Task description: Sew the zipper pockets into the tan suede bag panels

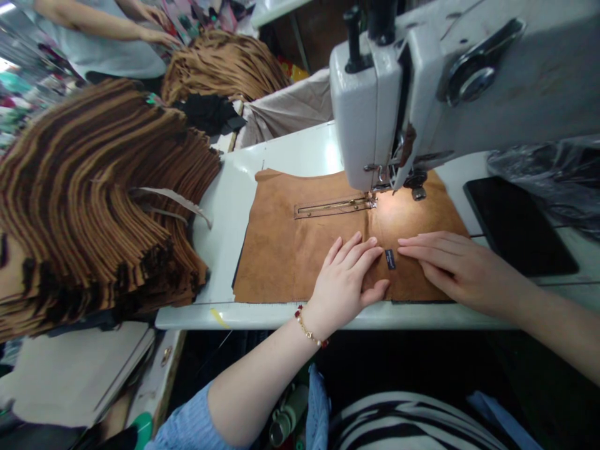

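Note:
A brown suede-like fabric panel lies flat on the sewing table, under the head of a sewing machine. Stitched into it is a zipper in a dark-edged rectangular frame; its right end sits at the machine's needle area. My left hand rests on the panel below the zipper, fingers stretched out. Flat on the panel to the right, my right hand has its fingers extended and close together. Between the two hands is a small dark label, with the fingertips near its sides.
A tall stack of brown panels stands at the left. Behind it are more brown pieces and a person with hands at work. A black phone-like slab and clear plastic wrapping lie at the right. The white table has its edge near me.

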The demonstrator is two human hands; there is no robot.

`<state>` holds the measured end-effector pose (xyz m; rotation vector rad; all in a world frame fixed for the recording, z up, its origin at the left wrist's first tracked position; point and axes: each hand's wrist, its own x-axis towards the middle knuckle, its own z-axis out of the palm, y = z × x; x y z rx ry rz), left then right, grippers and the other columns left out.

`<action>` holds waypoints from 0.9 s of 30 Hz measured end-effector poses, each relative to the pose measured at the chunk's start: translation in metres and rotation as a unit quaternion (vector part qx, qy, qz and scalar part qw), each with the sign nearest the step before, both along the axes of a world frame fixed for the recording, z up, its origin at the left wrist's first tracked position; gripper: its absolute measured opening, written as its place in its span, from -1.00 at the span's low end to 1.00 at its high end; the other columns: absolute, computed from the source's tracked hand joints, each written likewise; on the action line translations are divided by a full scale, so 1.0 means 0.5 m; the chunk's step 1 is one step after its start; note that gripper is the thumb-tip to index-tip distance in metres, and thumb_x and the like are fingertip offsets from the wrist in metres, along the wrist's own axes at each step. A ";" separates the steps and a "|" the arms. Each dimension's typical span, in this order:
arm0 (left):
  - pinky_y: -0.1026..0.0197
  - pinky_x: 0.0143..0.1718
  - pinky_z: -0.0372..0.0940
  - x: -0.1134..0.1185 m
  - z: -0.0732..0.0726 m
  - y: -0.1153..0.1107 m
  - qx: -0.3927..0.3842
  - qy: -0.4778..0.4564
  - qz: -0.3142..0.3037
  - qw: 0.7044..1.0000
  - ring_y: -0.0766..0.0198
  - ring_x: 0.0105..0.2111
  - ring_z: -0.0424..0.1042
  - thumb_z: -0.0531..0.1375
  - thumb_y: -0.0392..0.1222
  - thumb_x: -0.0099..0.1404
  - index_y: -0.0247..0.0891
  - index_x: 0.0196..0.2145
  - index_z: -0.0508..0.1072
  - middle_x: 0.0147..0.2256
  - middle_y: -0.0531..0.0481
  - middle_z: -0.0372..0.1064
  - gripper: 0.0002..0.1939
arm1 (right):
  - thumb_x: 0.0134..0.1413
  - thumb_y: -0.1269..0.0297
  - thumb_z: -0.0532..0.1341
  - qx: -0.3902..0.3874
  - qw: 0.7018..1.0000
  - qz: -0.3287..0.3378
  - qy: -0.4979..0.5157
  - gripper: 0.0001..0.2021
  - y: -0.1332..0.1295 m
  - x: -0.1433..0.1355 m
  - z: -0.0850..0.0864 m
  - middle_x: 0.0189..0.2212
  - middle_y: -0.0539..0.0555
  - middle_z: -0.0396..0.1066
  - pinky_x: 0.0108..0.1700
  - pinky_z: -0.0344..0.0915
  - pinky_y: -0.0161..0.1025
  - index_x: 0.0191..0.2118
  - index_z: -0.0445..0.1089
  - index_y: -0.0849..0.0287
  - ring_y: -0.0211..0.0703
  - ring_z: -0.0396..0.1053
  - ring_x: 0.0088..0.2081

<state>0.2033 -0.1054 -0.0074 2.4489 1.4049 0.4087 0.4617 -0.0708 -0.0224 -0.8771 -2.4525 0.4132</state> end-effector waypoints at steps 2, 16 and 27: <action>-0.06 0.47 -0.17 0.000 0.000 0.000 0.000 -0.001 0.000 1.000 0.11 0.41 0.03 0.18 0.04 0.42 -0.16 0.22 0.28 0.32 0.00 0.22 -0.51 | 0.30 0.44 0.11 -0.008 0.999 -0.032 0.015 -0.63 0.009 -0.004 0.005 0.13 0.10 0.44 0.27 0.25 -0.08 0.17 0.36 0.12 -0.11 0.34 0.18; -0.08 0.47 -0.17 -0.002 -0.009 0.000 0.007 -0.006 0.000 1.000 0.12 0.41 0.01 0.19 0.04 0.41 -0.14 0.23 0.29 0.33 0.01 0.21 -0.50 | 0.38 0.18 0.08 0.062 0.990 -0.036 -0.120 -0.46 0.031 -0.029 -0.028 0.39 0.03 0.13 0.35 0.08 0.12 0.41 0.07 -0.03 0.00 0.05 0.38; -0.10 0.46 -0.14 -0.002 -0.013 0.002 0.014 -0.022 -0.002 1.000 0.08 0.41 0.03 0.23 0.03 0.37 -0.15 0.20 0.34 0.31 -0.03 0.24 -0.49 | 0.39 0.14 0.04 0.079 0.982 -0.040 -0.166 -0.46 0.038 -0.031 -0.031 0.41 -0.02 0.09 0.34 0.08 0.09 0.43 0.03 -0.11 -0.01 0.04 0.39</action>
